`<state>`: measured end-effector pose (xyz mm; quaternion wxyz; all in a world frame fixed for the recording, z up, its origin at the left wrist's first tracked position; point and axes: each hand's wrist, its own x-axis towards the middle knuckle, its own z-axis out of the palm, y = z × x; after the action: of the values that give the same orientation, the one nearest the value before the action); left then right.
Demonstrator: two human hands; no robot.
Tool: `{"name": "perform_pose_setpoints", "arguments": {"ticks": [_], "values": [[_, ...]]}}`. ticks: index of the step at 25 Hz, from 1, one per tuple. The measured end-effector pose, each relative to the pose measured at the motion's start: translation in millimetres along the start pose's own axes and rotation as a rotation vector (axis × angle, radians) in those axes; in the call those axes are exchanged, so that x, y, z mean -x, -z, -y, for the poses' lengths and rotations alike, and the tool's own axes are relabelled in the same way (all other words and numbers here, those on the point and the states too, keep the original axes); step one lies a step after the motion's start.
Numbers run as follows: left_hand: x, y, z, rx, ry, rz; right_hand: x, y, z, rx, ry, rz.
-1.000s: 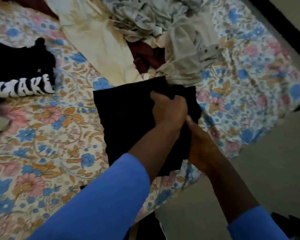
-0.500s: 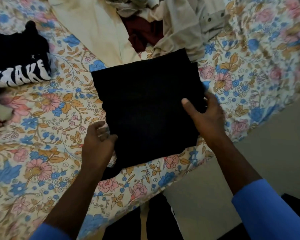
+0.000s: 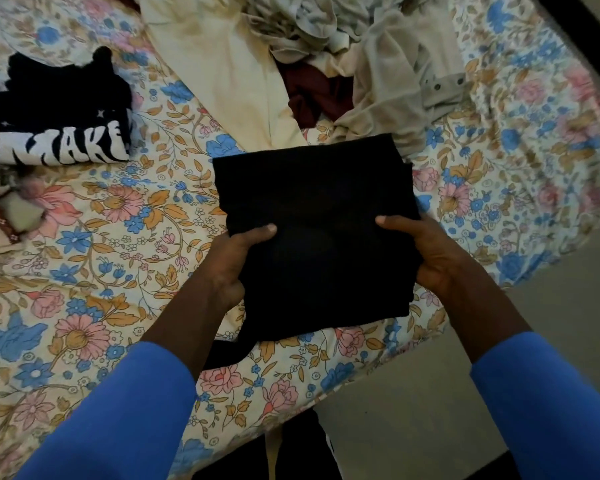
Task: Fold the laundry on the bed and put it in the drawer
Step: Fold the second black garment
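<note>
A folded black garment (image 3: 317, 216) forms a neat square near the bed's front edge. My left hand (image 3: 238, 259) grips its left side, thumb on top and fingers underneath. Its right side is held the same way by my right hand (image 3: 426, 252). Both arms wear blue sleeves. The garment's near half seems raised slightly off the floral bedsheet (image 3: 111, 258).
A folded black shirt with white lettering (image 3: 63, 116) lies at the left. A pile of unfolded cream, grey and maroon laundry (image 3: 326, 57) sits behind the black garment. The bed's edge runs diagonally at the lower right, with grey floor (image 3: 413, 410) beyond.
One second ago both hands pressed together on the garment's right part. They spread apart to opposite sides, and now each grips an edge of the folded square.
</note>
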<state>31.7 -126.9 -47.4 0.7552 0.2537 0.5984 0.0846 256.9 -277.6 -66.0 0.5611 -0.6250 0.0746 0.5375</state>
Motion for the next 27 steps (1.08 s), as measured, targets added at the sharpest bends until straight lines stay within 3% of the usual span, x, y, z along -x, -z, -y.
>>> {"name": "perform_pose_setpoints", "arguments": {"ticks": [3, 6, 11, 15, 19, 22, 25, 27], "values": [[9, 19, -11, 0.068, 0.054, 0.066, 28, -30, 9, -0.100, -0.009, 0.063], [27, 60, -29, 0.175, -0.021, 0.130, 57, -82, 22, -0.130, 0.011, 0.128], [66, 192, -77, 0.386, -0.214, 0.027, 74, -224, 14, -0.037, -0.044, 0.356], [93, 312, -149, 0.381, -0.396, -0.014, 64, -360, -17, 0.039, -0.084, 0.474], [99, 420, -253, 0.252, -0.483, -0.049, 53, -484, -31, -0.061, -0.050, 0.583], [72, 483, -317, 0.172, -0.468, -0.137, 22, -564, -42, -0.039, -0.050, 0.557], [21, 522, -309, -0.198, -0.243, -0.337, -21, -601, -84, 0.181, -0.112, 0.354], [-13, 535, -275, -0.399, -0.255, -0.495, -48, -604, -113, 0.303, -0.085, 0.239]]}}
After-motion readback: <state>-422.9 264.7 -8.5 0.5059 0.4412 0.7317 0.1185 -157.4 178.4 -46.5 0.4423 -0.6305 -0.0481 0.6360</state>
